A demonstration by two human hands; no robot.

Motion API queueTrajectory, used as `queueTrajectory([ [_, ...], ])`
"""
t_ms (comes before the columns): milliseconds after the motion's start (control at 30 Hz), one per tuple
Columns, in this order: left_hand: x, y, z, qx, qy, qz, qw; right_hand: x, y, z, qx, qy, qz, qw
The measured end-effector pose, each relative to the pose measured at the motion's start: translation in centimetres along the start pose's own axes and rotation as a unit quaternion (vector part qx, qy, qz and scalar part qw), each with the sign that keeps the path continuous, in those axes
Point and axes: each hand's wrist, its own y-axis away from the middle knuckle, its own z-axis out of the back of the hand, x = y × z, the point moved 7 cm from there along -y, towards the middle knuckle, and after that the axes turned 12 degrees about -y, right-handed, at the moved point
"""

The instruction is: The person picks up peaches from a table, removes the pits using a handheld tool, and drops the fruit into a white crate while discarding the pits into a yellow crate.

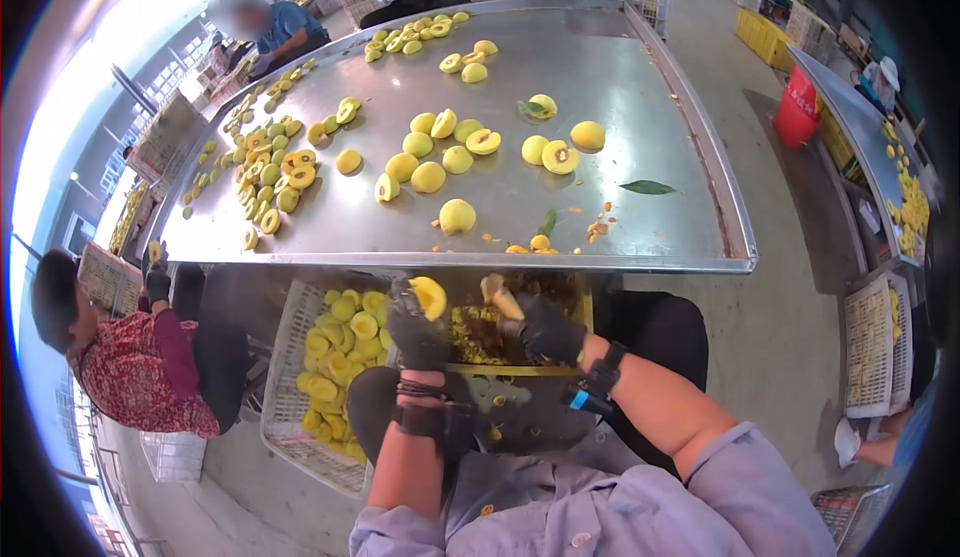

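Observation:
My left hand, in a dark glove, is closed on a yellow fruit half with its hollow showing. To its right, my right hand, also gloved, grips a small tool with a pale brownish handle. Both are over my lap, just below the table's near edge. Under them stands a yellow-rimmed bin with dark and yellow scraps inside. A white basket of hollowed yellow halves is beside my left hand.
Whole and cut yellow-green fruits, leaves and orange bits lie on the metal table. A co-worker in red sits at left; others sit beyond the table. At right are a red bin and another table.

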Motion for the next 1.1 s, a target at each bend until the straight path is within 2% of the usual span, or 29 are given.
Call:
queueTrajectory([
  [67, -0.7, -0.2, 1.9, -0.018, 0.117, 0.117, 0.986, -3.6, -0.4, -0.4, 0.036, 0.228, 0.016, 0.973],
  [100, -1.6, -0.6, 3.4, -0.028, 0.093, 0.113, 0.989, -4.7, 0.0, -0.7, 0.043, 0.336, 0.021, 0.941],
  [133, -2.5, -1.2, 5.2, -0.034, 0.033, 0.082, 0.996, -4.8, 0.1, -0.7, 0.011, 0.317, 0.009, 0.948],
  [167, -2.3, -2.7, 7.9, -0.057, -0.186, -0.071, 0.978, -5.0, -0.2, -0.7, -0.022, 0.296, -0.004, 0.955],
  [200, -2.1, -3.5, 10.5, -0.146, -0.396, -0.199, 0.884, -5.2, -0.4, -0.3, -0.055, 0.274, -0.019, 0.960],
  [233, -2.7, -3.5, 10.5, -0.128, -0.319, -0.176, 0.923, -6.9, -1.0, -0.2, -0.017, 0.302, -0.072, 0.951],
  [333, -5.4, -4.6, 9.4, -0.069, -0.067, -0.106, 0.990, -15.5, -1.1, -1.4, 0.158, 0.433, -0.044, 0.886],
  [367, -6.9, -4.9, 7.6, -0.084, -0.269, -0.262, 0.923, -14.4, -1.3, -1.3, 0.126, 0.411, -0.016, 0.903],
  [400, -7.8, -4.9, 5.3, -0.058, -0.334, -0.330, 0.881, -11.4, -1.1, -1.4, 0.095, 0.387, 0.013, 0.917],
  [433, -8.4, -4.8, 3.0, -0.037, -0.388, -0.399, 0.830, -8.9, -0.7, -1.7, 0.073, 0.359, -0.002, 0.930],
  [500, -9.5, -5.1, -3.3, 0.110, -0.153, -0.316, 0.930, -4.6, 0.5, -1.5, 0.049, 0.322, -0.013, 0.945],
  [567, -10.3, -4.7, -10.5, 0.254, 0.012, -0.148, 0.956, -3.5, 1.1, -1.1, 0.045, 0.302, -0.004, 0.952],
  [600, -11.6, -3.9, -13.6, 0.314, 0.005, -0.076, 0.946, -4.3, 1.1, -0.9, 0.039, 0.277, -0.003, 0.960],
  [667, -13.8, -3.7, -18.7, 0.255, -0.194, -0.253, 0.913, -6.5, 1.1, -0.6, 0.017, 0.235, 0.004, 0.972],
  [733, -16.6, -2.8, -22.8, 0.222, -0.262, -0.373, 0.862, -3.4, 3.3, -0.3, -0.012, 0.316, 0.079, 0.945],
  [800, -17.4, -3.0, -26.7, 0.216, -0.302, -0.416, 0.830, -2.9, 4.3, -0.2, -0.015, 0.331, 0.164, 0.929],
  [900, -14.6, -5.3, -31.9, 0.266, -0.397, -0.357, 0.803, -4.1, 3.5, 0.9, 0.010, 0.302, 0.089, 0.949],
  [933, -13.8, -5.7, -32.9, 0.284, -0.428, -0.335, 0.790, -4.2, 3.3, 1.3, 0.003, 0.298, 0.093, 0.950],
  [967, -13.0, -6.0, -33.7, 0.286, -0.493, -0.333, 0.752, -4.3, 3.3, 1.5, -0.002, 0.293, 0.097, 0.951],
  [1067, -14.5, -5.4, -33.7, 0.291, -0.563, -0.318, 0.705, -4.5, 3.0, 1.9, -0.001, 0.294, 0.093, 0.951],
  [1100, -14.8, -5.0, -33.2, 0.300, -0.550, -0.320, 0.711, -4.6, 3.1, 1.7, 0.003, 0.294, 0.089, 0.952],
])
